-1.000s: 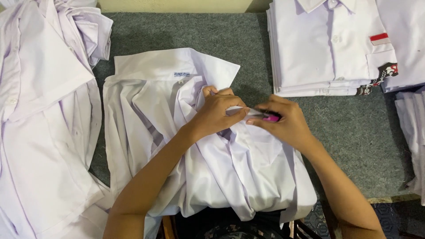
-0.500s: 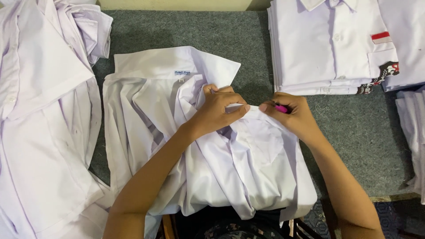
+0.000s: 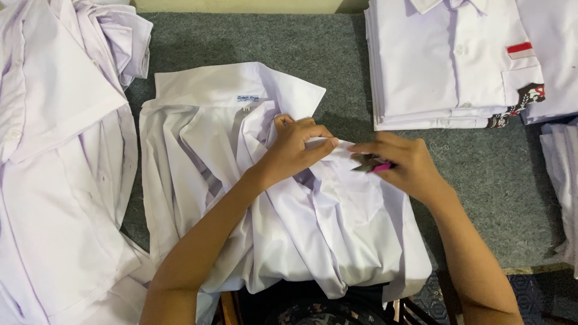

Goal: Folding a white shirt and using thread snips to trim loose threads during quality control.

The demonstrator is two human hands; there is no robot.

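Right at the middle of the grey tabletop (image 3: 481, 180) lies a white shirt (image 3: 337, 241), crumpled and open, its collar (image 3: 241, 90) toward the far edge and its lower part hanging over the near edge toward the person's lap. The left hand (image 3: 295, 150) pinches a fold of the shirt's cloth, fingers (image 3: 319, 141) closed on it and lifting it slightly. The right hand (image 3: 400, 165) is closed around a small pink-handled tool (image 3: 373, 167) with a dark tip, seemingly a thread snipper, held just beside the pinched fold; whether the tip touches the cloth cannot be told.

The cloth looks thin, light and soft: it would likely bunch and slide rather than hold a shape, so a pinch at a seam or the stiffer collar seems the surest place to take hold. The tool looks small, light and rigid.

To the left, touching the shirt, a loose heap of white shirts (image 3: 54, 180) spreads to the picture's edge. At the far right a neatly folded stack of white shirts (image 3: 445, 72) sits well apart, with a red-and-white patch on its pocket. Another bit of white cloth (image 3: 560, 180) shows at the right edge. Bare tabletop between shirt and stack gives the right hand open room.
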